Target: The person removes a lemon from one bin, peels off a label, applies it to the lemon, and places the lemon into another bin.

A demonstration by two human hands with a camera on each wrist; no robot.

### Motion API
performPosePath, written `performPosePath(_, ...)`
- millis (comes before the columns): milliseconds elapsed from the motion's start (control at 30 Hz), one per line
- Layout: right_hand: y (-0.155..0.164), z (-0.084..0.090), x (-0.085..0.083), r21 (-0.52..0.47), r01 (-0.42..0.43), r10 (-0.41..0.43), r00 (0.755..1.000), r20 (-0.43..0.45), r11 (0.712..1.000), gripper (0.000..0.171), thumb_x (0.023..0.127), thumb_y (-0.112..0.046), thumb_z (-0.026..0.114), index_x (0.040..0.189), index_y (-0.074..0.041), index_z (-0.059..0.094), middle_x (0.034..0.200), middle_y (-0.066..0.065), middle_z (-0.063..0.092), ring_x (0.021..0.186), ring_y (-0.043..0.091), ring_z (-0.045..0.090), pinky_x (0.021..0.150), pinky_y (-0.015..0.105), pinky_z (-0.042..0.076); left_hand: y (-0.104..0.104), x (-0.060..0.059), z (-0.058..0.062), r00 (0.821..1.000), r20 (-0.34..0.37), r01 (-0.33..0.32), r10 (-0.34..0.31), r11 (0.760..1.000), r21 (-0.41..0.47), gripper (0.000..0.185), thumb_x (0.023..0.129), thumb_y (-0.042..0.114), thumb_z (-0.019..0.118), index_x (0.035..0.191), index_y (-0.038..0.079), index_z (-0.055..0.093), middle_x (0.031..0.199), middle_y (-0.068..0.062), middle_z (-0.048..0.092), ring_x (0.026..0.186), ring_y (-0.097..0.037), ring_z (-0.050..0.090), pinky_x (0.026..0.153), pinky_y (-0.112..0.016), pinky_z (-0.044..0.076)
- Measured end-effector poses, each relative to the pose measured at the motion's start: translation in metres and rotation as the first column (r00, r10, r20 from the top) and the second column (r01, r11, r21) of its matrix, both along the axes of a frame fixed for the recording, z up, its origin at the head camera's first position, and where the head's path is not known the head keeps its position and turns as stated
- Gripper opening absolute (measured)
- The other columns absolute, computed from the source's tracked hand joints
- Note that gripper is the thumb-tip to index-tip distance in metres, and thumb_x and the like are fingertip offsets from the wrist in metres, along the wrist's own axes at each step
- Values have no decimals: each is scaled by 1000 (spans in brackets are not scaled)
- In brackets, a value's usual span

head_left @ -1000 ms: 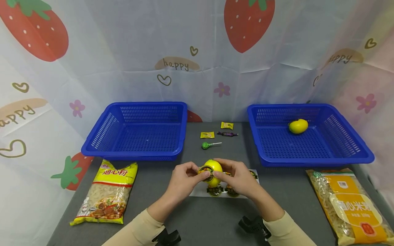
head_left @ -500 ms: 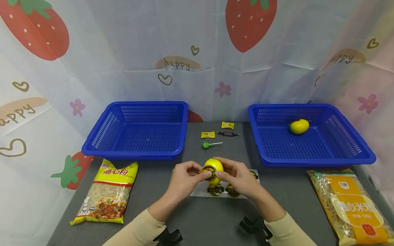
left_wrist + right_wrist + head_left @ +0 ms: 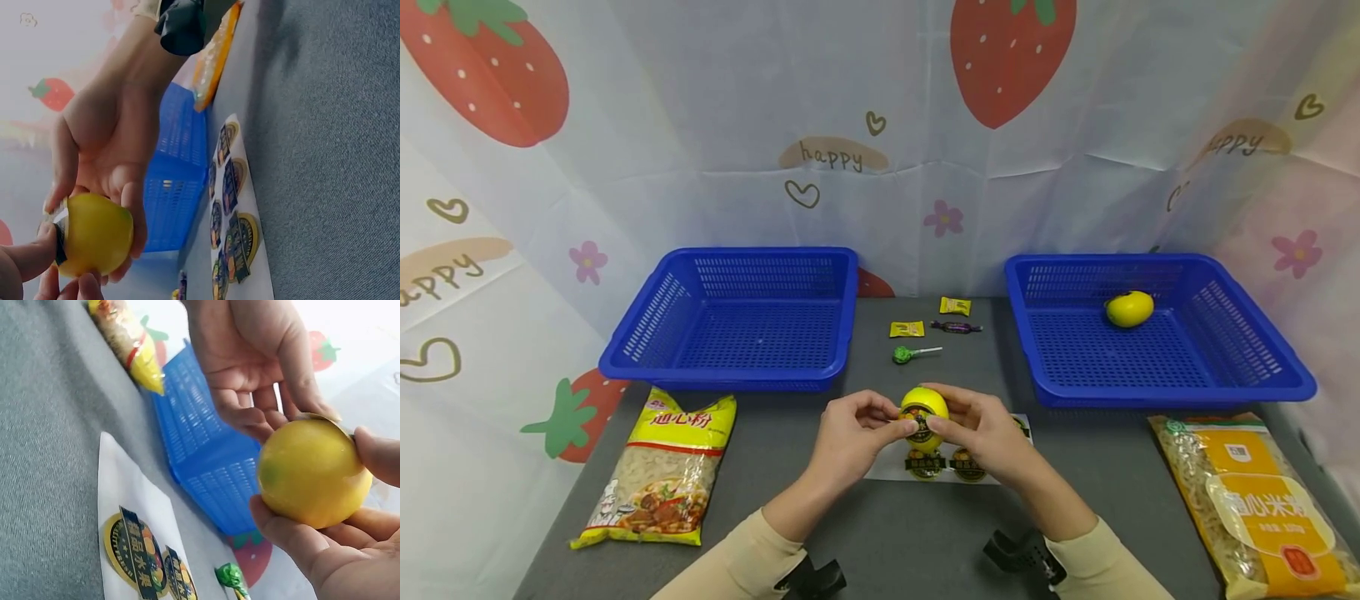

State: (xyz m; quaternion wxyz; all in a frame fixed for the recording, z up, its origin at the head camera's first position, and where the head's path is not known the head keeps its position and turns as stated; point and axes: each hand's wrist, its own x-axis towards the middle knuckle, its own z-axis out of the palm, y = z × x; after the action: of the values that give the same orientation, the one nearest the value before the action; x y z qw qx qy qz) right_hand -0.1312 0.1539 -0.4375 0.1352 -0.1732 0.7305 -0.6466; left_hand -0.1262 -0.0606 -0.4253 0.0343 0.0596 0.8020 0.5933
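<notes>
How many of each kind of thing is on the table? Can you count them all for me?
Blue baskets: 2
Yellow fruits: 2, one held in both hands, one in the right basket
Noodle and pasta bags: 2
Wrapped candies: 3
Green lollipop: 1
Sticker sheet: 1
Total: 11

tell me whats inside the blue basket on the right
One yellow fruit lies in the right basket, toward its back, with a dark patch at its left end. The rest of the mesh floor shows bare; the strip just behind the near wall is hidden.
</notes>
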Motion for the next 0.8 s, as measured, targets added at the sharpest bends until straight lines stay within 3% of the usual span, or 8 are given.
performPosePath(300,1,1,1,-225,-42,79,984,158,973,59,104,-16,59,153,6,35,143,32,49,117,18,66,94,36,56,-3,-3,5,996,74,37,-45,994,104,29,82,19,86,104,7,71,87,-7,75,73,-17,71,69,-42,58)
performPosePath(433,3,2,1,-268,-31,83,979,184,963,60,103,-14,59,154,6,33,145,31,47,120,18,65,96,36,55,-4,-5,6,994,86,48,-60,990,136,28,82,18,85,104,6,72,87,-7,76,74,-17,72,68,-37,57)
performPosePath(600,7,3,0,-320,-51,118,974,195,946,59,103,-10,59,154,6,33,144,26,51,121,20,64,97,36,55,-8,-7,2,991,91,84,-103,979,184,25,84,13,83,104,4,73,88,-10,76,76,-19,72,66,-30,53)
performPosePath(800,11,8,2,-364,-35,126,965,230,931,59,102,-8,60,154,6,34,135,9,61,116,18,65,94,33,57,-13,-8,-1,987,22,150,-158,969,195,22,86,14,82,103,3,74,87,-11,76,75,-18,72,65,-30,54)
